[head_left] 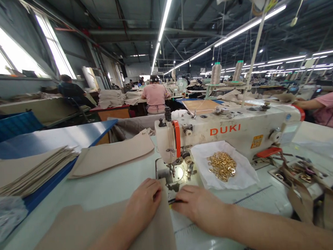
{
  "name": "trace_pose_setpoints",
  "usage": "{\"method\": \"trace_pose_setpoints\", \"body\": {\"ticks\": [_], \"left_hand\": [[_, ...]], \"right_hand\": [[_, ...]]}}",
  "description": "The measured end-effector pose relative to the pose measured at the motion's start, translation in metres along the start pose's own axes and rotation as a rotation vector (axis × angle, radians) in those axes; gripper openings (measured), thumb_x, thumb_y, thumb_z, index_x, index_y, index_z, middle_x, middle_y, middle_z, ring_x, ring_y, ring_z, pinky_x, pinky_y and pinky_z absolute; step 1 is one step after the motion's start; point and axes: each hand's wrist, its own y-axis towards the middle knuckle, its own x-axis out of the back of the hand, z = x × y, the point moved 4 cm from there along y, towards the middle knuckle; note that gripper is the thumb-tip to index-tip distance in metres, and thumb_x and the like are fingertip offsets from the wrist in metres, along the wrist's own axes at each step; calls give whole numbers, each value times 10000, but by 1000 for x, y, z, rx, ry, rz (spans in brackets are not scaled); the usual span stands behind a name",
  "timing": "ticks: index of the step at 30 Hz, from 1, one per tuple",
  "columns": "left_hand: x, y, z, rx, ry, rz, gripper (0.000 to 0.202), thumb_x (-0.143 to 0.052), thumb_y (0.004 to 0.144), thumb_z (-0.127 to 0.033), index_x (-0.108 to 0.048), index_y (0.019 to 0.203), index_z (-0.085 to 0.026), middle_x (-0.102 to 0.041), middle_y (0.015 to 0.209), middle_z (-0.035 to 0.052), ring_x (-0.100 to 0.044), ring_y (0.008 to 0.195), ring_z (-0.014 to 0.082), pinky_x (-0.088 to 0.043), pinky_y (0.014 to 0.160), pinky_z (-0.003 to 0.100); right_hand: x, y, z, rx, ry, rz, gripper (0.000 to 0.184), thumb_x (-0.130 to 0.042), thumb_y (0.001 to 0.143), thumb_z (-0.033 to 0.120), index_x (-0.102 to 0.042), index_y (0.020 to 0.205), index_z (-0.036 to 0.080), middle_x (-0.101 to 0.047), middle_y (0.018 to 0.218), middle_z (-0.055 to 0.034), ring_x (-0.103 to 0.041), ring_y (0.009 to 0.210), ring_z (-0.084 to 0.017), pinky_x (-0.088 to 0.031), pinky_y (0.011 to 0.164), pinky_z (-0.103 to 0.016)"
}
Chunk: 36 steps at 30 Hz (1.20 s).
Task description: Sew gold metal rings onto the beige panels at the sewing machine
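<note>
Fingers spread, your left hand (143,208) flattens the beige panel (99,229); your right hand (200,208) pinches its three-o'clock edge steady.

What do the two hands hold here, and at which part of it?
The left hand lies flat on the beige fabric piece, near its far corner. The right hand touches its right edge; a pinch cannot be told.

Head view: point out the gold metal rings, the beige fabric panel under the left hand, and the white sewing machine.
Gold metal rings (222,166), head view, middle of heap.
Beige fabric panel (77,226), head view, bare lower-left part.
White sewing machine (248,127), head view, front of arm.
</note>
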Motion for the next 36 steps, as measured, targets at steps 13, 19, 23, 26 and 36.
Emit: {"method": "trace_pose_setpoints", "body": {"ticks": [13, 19, 23, 26, 36], "left_hand": [[-5, -4, 4, -45, -6, -26, 193, -498, 812, -65, -544, 692, -210, -634, 718, 1, -606, 706, 180, -501, 640, 290], [-7, -9, 5, -73, -21, -50, 182, -481, 850, -83, -554, 739, -206, -630, 729, 5, -601, 712, 179, -503, 636, 292], [-6, -8, 3, -99, -21, -77, 181, -462, 881, -104, -556, 763, -204, -629, 738, 10, -596, 711, 179, -509, 636, 294], [-6, -7, 1, -117, -18, -89, 185, -449, 901, -116, -560, 781, -202, -633, 753, 14, -593, 721, 180, -514, 648, 299], [-9, -6, -1, -103, 4, -25, 231, -412, 928, -126, -570, 775, -194, -640, 768, 27, -595, 742, 188, -525, 670, 321]], "right_hand": [[-20, 30, -3, 131, -142, -252, 137, -540, 917, 239, -624, 849, 155, -664, 850, -41, -564, 844, -180, -460, 857, -300], [-23, 30, -5, 186, -80, -217, 171, -499, 937, 190, -640, 842, 166, -687, 864, -38, -589, 858, -162, -472, 861, -286], [-19, 30, -4, 167, -12, -224, 172, -499, 930, 189, -646, 842, 169, -692, 852, -43, -601, 870, -162, -484, 862, -282], [-18, 30, -3, 164, 14, -225, 145, -524, 912, 179, -651, 845, 160, -693, 851, -56, -607, 880, -169, -483, 874, -285], [-17, 29, -2, 139, 16, -178, 155, -521, 913, 180, -662, 859, 144, -700, 889, -64, -609, 899, -186, -483, 900, -297]]}}
